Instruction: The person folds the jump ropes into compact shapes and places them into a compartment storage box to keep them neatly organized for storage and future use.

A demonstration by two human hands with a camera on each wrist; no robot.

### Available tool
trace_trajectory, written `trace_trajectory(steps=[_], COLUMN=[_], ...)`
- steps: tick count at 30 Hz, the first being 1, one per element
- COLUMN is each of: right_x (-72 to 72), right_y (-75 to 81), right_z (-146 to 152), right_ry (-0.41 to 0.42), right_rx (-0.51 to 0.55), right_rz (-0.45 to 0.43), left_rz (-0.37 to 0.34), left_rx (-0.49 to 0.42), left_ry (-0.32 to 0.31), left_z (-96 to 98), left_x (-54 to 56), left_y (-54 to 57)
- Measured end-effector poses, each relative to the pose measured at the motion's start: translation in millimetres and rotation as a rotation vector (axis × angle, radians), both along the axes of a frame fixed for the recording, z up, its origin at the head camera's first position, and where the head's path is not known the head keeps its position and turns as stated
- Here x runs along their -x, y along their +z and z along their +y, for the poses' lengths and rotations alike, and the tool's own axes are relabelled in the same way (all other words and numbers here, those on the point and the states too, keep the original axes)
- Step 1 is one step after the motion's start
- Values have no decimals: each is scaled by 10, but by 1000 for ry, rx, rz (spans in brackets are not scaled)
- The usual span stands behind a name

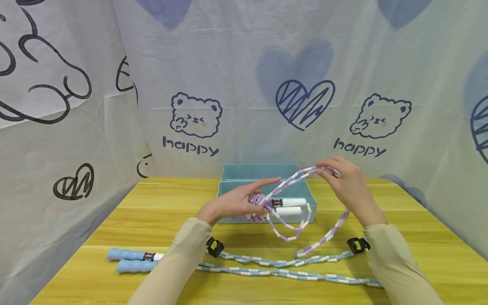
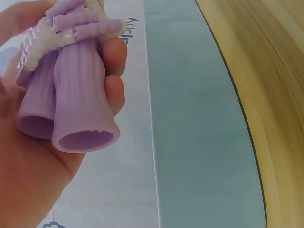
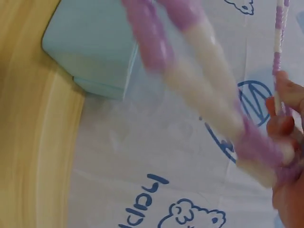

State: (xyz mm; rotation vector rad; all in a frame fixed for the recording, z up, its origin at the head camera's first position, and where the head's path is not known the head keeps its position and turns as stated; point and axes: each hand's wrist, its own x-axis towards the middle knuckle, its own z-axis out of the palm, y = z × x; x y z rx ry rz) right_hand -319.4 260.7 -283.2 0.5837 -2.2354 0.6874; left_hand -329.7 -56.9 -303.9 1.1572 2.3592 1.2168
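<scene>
Holding up a purple-and-white jump rope (image 1: 264,201)

Mid-frame, the left hand (image 1: 236,203) curls around its handles (image 2: 80,85); the right hand (image 1: 347,183), right of centre, pinches its beaded cord (image 3: 204,102). A teal box (image 1: 228,186) stands behind; a blue jump rope (image 1: 136,266) lies along the bottom.

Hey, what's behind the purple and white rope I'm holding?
Behind the rope stands a blue bin, with a printed curtain beyond. Your left hand and the rope cover part of the bin's front; its inside bottom is out of sight.

Long beige sleeves (image 1: 176,259) are worn with black, yellow-marked wrist cameras (image 1: 215,247)
</scene>
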Motion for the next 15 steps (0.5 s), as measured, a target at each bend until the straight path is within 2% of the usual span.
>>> trace_trajectory(steps=[3, 5, 6, 8, 12, 15], right_x=[-10, -6, -2, 14, 48, 74], right_y=[-39, -67, -82, -108, -149, -176], right_z=[21, 36, 44, 53, 58, 58], right_ry=[-100, -154, -178, -203, -179, -129], right_rx=[25, 6, -9, -44, -77, -87], right_rz=[-108, -154, -172, -203, -281, -331], left_rz=[68, 96, 102, 66, -4, 11], left_rx=[29, 41, 45, 35, 15, 11], left_ry=[-5, -11, -15, -32, -62, -53], left_z=[8, 11, 15, 22, 38, 48], left_x=[-7, -14, -18, -27, -43, -46], left_y=[16, 27, 32, 35, 37, 49])
